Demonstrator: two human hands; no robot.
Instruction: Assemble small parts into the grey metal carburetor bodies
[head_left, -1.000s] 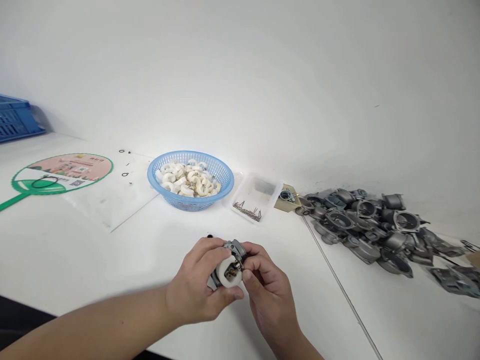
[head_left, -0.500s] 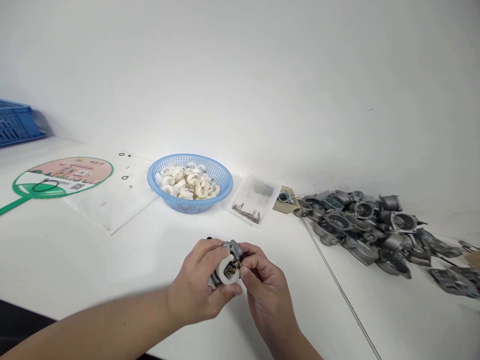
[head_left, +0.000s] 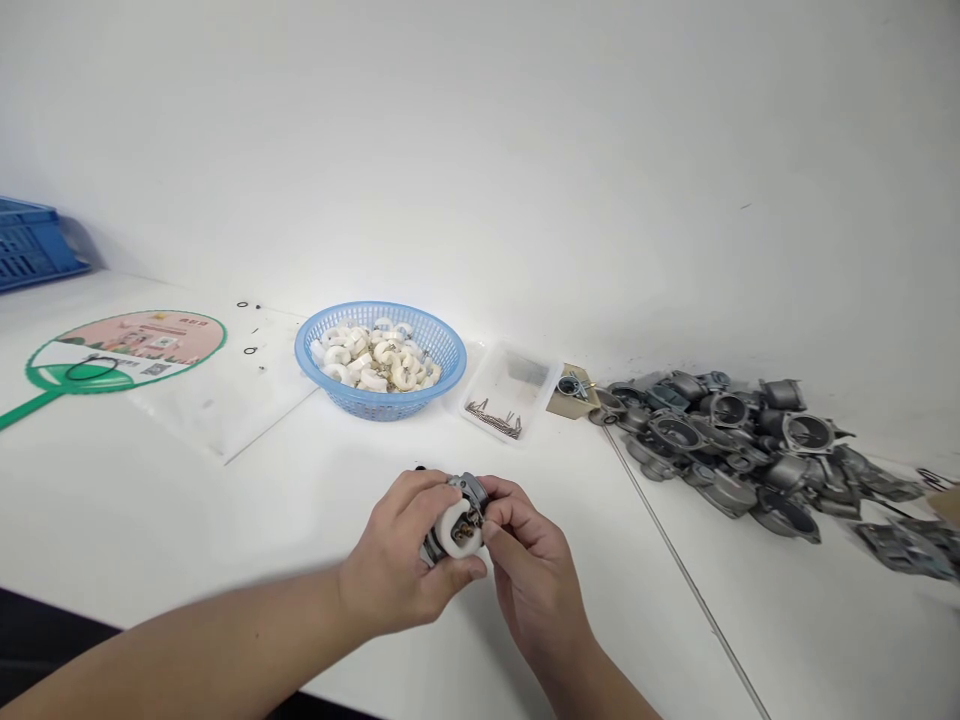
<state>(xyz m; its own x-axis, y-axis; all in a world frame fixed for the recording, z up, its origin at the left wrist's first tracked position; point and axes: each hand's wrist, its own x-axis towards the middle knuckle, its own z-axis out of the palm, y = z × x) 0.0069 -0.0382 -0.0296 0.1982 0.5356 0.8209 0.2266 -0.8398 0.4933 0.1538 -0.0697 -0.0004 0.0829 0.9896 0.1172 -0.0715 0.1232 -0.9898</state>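
Two hands work close to the table's [head_left: 247, 520] front edge. We find the left hand [head_left: 397, 545] closed around the carburetor [head_left: 459, 528], its thumb below the white end; the right hand [head_left: 536, 590] grips the same body from the other side with curled fingers. The carburetor sits between both palms. Ahead, well apart from the hands, stands the basket [head_left: 381, 360] of white parts, with the clear tray [head_left: 510, 392] just beside it. To the right, past a thin seam [head_left: 675, 560], lies the pile of metal castings [head_left: 720, 450]. To the left lie the fan [head_left: 127, 345] and, at the far edge, the blue crate [head_left: 34, 245].
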